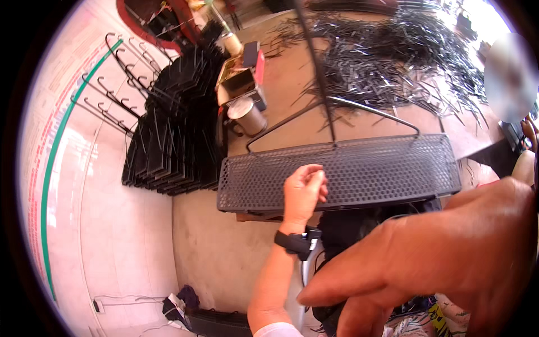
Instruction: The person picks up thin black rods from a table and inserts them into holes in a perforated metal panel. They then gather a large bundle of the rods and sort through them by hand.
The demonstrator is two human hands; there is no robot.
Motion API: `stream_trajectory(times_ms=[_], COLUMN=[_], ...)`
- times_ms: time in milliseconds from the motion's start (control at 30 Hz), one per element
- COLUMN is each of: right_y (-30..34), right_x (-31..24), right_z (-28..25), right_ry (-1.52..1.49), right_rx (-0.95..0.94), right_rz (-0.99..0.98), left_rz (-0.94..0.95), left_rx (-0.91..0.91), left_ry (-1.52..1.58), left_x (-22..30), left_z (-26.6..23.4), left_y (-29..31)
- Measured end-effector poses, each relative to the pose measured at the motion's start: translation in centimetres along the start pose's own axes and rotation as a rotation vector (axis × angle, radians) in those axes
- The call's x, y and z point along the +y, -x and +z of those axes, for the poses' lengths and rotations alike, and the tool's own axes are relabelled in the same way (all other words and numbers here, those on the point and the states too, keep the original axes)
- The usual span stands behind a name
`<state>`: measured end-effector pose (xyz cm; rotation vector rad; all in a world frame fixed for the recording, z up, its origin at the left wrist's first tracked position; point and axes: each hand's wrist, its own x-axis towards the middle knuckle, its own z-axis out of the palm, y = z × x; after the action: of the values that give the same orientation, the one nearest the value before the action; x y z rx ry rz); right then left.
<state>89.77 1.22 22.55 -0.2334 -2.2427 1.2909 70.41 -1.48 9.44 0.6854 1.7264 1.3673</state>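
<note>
A black mesh rack (382, 168) with a long perforated surface and a raised rim lies across the middle, with thin black rods rising from its far side. My left hand (305, 191), a black band on its wrist, is over the rack's near left part. Its fingers are curled in toward the thumb, and whatever they may hold is too small to make out. Large and close in the lower right is my right hand (438, 247). One of its fingers stretches down to the left, apart from another below it, and no held thing shows.
Stacked black racks (174, 129) with hooked rods stand against the white wall at left. A metal mug (248, 117) and an open box (238, 87) sit beyond the rack. Loose black strips (387, 62) are heaped at the far right. Another person (526, 132) is at the right edge.
</note>
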Motion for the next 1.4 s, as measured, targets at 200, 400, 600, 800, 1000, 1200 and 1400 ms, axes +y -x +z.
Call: stream_trajectory(times_ms=[200, 400, 600, 800, 1000, 1200, 1400], right_y=[8.6, 14.4, 16.4, 16.4, 18.6, 22.3, 18.7], right_x=[-2.4, -3.3, -1.3, -0.5, 9.8, 21.0, 24.7], right_z=[-6.2, -9.4, -11.5, -13.7, -19.1, -22.4, -21.2], right_ry=[0.069, 0.092, 0.133, 0.236, 0.605, 0.005, -0.061], right_rx=[0.084, 0.128, 0.097, 0.059, 0.468, 0.634, 0.785], right_rz=[0.088, 0.128, 0.163, 0.168, 0.412, 0.938, 1.007], left_rz=[0.062, 0.175, 0.177, 0.41, 0.442, -0.07, -0.261], left_rx=[-0.019, -0.08, 0.116, 0.49, 0.647, 0.323, 0.26], left_ry=[-0.05, 0.133, -0.044, -0.247, -0.766, -0.38, -0.091], left_x=[1.7, 0.5, 1.4, 2.5, -1.6, -1.7, -2.3], left_z=[4.5, 5.3, 7.0, 2.8, -9.5, -6.1, -8.3], left_y=[0.6, 0.3, 0.5, -3.1, -9.2, -10.2, -10.9])
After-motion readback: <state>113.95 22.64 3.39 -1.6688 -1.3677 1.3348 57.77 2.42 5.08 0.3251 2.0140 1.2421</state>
